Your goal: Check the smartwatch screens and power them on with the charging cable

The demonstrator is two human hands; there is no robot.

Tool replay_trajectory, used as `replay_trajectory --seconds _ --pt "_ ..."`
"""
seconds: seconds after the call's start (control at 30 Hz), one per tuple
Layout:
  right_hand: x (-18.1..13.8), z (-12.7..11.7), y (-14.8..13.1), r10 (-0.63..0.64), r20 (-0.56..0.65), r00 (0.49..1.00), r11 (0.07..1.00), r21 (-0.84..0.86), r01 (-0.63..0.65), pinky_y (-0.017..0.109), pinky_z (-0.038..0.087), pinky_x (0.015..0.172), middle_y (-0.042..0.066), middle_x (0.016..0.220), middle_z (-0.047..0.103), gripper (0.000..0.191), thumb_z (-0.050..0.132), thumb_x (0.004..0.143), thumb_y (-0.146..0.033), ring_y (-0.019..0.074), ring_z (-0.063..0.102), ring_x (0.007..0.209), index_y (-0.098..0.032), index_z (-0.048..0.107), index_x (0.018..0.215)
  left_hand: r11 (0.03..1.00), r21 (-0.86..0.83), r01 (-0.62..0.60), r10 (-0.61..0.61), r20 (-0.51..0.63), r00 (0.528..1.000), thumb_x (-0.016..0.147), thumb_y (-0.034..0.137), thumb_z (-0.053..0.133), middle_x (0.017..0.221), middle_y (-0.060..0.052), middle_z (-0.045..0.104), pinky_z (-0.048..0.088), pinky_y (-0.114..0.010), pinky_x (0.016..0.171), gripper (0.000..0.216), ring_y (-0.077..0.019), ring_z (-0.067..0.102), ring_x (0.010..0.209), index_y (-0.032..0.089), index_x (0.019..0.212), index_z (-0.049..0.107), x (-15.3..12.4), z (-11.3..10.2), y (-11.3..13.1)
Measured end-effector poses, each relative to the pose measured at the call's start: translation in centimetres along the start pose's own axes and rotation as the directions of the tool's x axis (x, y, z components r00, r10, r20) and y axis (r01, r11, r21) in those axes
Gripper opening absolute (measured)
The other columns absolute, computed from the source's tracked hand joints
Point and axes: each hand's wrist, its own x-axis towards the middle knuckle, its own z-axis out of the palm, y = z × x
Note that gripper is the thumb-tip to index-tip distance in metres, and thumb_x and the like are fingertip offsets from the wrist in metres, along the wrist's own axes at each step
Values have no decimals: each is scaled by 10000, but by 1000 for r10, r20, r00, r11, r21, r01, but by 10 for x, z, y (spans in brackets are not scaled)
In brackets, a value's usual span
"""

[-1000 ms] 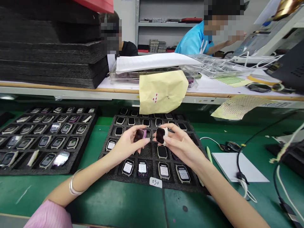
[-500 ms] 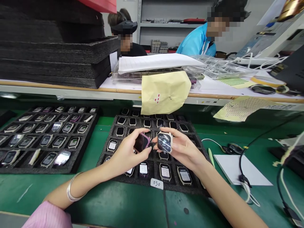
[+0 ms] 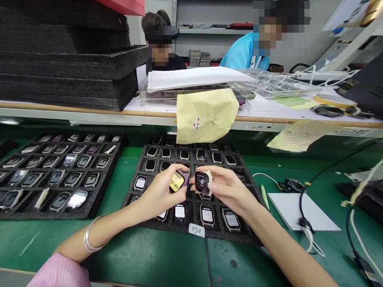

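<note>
My left hand (image 3: 158,191) is closed on a purple-cased smartwatch body (image 3: 177,181) whose screen is lit yellow with a time readout. My right hand (image 3: 228,187) grips a white-cased smartwatch body (image 3: 203,183) with a dark lit screen. Both are held side by side just above a black foam tray (image 3: 140,167) labelled 030, whose pockets hold several more watch bodies, some with lit keypad screens in the front row.
A second black foam tray (image 3: 115,153) of watch bodies lies to the left on the green mat. A yellow paper (image 3: 205,115) hangs from the raised shelf, with stacked black foam (image 3: 66,75) on it. White paper (image 3: 295,209), cables and a green pen lie right. Two people sit behind.
The purple watch's screen went from dark to a yellow time display. The white watch's screen lit and changed. Both hands stayed in nearly the same place over the tray.
</note>
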Motion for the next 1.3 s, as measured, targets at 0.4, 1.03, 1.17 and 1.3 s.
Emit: replay_trajectory --seconds 0.4,1.03,1.17,1.3 --pt "1 0 1 15 10 1000 1000 -10 -15 361 506 842 82 964 712 347 734 778 -244 224 682 872 -201 653 1112 1000 -14 -4 4 -6 1000 792 152 528 846 13 557 409 -226 681 332 -136 520 750 207 1115 473 3 -1 -1" --pt "-2 -1 -4 -1 34 999 1000 -28 2 332 505 840 74 974 713 333 709 808 -201 215 679 886 -201 647 1135 997 -70 -30 28 -26 999 806 156 543 858 23 541 417 -210 668 316 -118 514 738 227 1107 475 1 -1 -2" --pt "-3 2 -4 6 35 999 1000 -13 -6 325 504 842 75 977 714 326 706 813 -193 208 679 890 -199 647 1133 994 -106 -24 20 -36 999 800 120 548 879 19 538 421 -215 717 320 -115 517 781 225 1096 483 1 1 -3" --pt "-2 6 -5 63 21 998 997 33 -63 371 496 892 95 1040 698 355 661 852 -196 225 660 966 -185 598 1201 957 -273 96 -101 -5 995 804 175 584 864 6 542 450 -226 644 324 -117 528 737 206 1103 462 6 4 -7"
